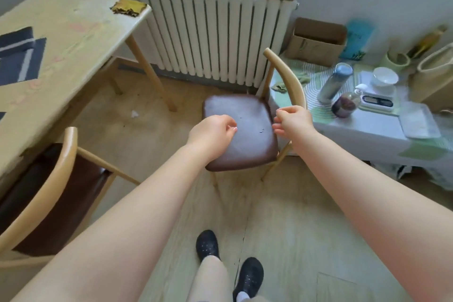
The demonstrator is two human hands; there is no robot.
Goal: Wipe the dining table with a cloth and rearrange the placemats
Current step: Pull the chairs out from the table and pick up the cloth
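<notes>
Feet: two dark shoes [230, 262] stand on the pale wood floor [294, 240], below and between the two outstretched forearms.
Left hand: the left hand [212, 131] hangs over the chair seat with fingers loosely curled and nothing between them.
Right hand: the right hand [293, 119] hangs at the seat's right edge, just beside the curved backrest, fingers loosely bent and holding nothing; whether it touches the backrest I cannot tell.
Cloth: a crumpled yellow cloth [128, 6] lies on the far corner of the tabletop [73, 22], well apart from both hands, up and to the left of the left hand.
Placemats: dark blue placemats [18, 55] with a pale stripe lie overlapping at the tabletop's left edge, far to the left of the left hand.
Chair under the hands: a wooden chair [241, 132] with a brown padded seat.
Second chair: another chair [46, 193] stands left of the left forearm, against the tabletop.
Radiator: a white radiator [208, 29] stands beyond both hands.
Side table: a low table [367, 130] right of the right hand carries a metal bottle [334, 82], a white bowl [384, 77] and a cardboard box [317, 41].
</notes>
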